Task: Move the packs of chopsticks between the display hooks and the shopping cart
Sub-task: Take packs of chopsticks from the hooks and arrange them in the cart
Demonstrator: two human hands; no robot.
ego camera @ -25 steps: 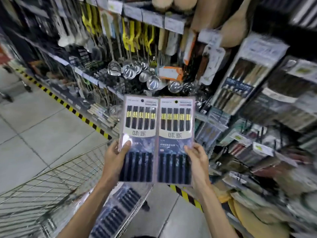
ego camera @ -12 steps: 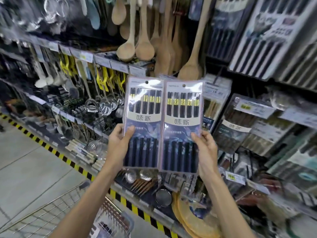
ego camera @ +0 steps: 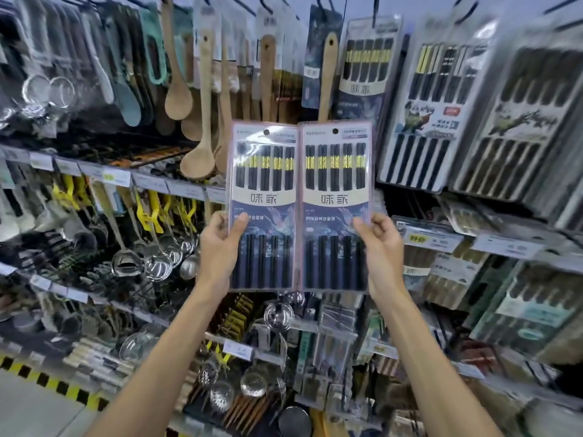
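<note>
My left hand (ego camera: 219, 247) pinches the left pack (ego camera: 263, 190) by its outer edge and my right hand (ego camera: 380, 247) pinches the right pack (ego camera: 336, 190), side by side before the shelves (ego camera: 151, 182). Threading both small holes at once, I could miss the hook (ego camera: 374, 12) or drop one.

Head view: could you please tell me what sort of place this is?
Probably a shop's kitchenware aisle: chopstick packs hang on hooks, wooden spoons beside them, price labels beneath. The left hand grips the left pack, the right hand the right pack.
</note>
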